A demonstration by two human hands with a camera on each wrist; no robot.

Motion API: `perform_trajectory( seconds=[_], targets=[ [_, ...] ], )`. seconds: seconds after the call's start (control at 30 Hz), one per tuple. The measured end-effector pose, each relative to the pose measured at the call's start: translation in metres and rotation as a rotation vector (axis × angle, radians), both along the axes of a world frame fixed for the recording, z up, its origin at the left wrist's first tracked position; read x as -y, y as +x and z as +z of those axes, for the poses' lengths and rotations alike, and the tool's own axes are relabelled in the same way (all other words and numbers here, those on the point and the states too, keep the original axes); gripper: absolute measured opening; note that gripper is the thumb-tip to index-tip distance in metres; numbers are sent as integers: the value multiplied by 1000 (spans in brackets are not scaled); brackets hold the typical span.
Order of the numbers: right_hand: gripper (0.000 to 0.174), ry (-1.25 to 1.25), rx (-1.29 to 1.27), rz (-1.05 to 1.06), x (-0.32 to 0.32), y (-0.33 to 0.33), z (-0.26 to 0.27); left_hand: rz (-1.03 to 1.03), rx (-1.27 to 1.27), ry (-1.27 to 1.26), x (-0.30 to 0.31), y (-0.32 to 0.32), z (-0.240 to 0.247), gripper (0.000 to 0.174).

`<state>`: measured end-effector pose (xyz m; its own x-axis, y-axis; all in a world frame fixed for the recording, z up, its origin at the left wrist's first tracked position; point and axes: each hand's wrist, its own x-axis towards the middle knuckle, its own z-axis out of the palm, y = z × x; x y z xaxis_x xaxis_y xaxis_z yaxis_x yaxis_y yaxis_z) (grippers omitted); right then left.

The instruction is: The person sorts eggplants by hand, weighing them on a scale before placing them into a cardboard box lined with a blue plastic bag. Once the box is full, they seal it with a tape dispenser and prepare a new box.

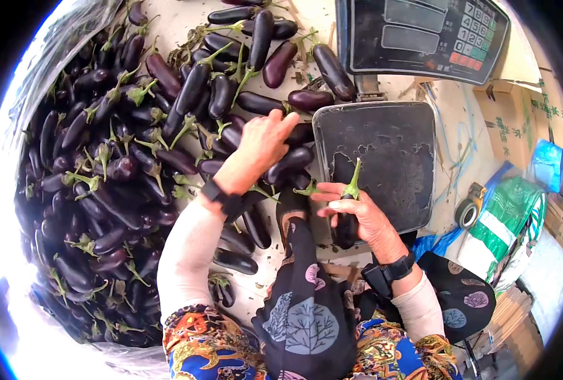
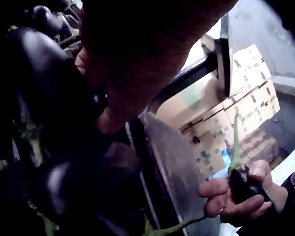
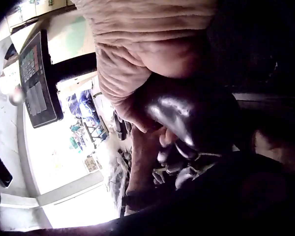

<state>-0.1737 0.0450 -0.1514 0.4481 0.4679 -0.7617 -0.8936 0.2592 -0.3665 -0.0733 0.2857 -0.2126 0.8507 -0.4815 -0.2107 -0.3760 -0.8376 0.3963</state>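
In the head view the right hand point(image 1: 367, 218) holds a dark purple eggplant point(image 1: 346, 231) by its upper end, the green stem pointing up. Fingers and thumb wrap this eggplant in the left wrist view too, and its glossy body fills the middle of the right wrist view. The left hand point(image 1: 261, 145) reaches over the near side of the heap, fingers spread, its fingertips at an eggplant point(image 1: 301, 133) beside the scale. Another eggplant point(image 1: 290, 166) lies just below that hand. Part of the left fingers is dark in the left wrist view.
A large heap of eggplants point(image 1: 110, 190) covers the left side. The scale's black platform point(image 1: 383, 158) stands right of the hands, its keypad display point(image 1: 421, 38) behind it. A tape roll point(image 1: 467, 212), a green and white bag point(image 1: 503, 221) and cardboard point(image 1: 516, 120) lie farther right.
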Motion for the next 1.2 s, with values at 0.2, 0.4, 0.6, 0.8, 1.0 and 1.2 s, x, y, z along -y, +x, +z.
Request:
perform_trajectory(
  seconds=[0.2, 0.4, 0.6, 0.8, 1.0, 1.2],
  targets=[
    [80, 170, 45, -137, -21, 15, -2, 443, -314, -246, -49, -14, 79, 38],
    [47, 347, -89, -416, -45, 25, -20, 587, -764, -593, -26, -64, 76, 36],
    [45, 179, 62, -346, -12, 27, -22, 470, -695, -709, -14, -86, 49, 35],
    [30, 87, 3, -390, -10, 45, -31, 253, 173, 26, 15, -89, 7, 65],
    [60, 128, 223, -166, -66, 114, 3, 458, 130, -174, 22, -101, 5, 54],
    [73, 70, 191, -12, -21, 70, -18, 1049, -611, -983, -12, -101, 46, 44]
  ],
)
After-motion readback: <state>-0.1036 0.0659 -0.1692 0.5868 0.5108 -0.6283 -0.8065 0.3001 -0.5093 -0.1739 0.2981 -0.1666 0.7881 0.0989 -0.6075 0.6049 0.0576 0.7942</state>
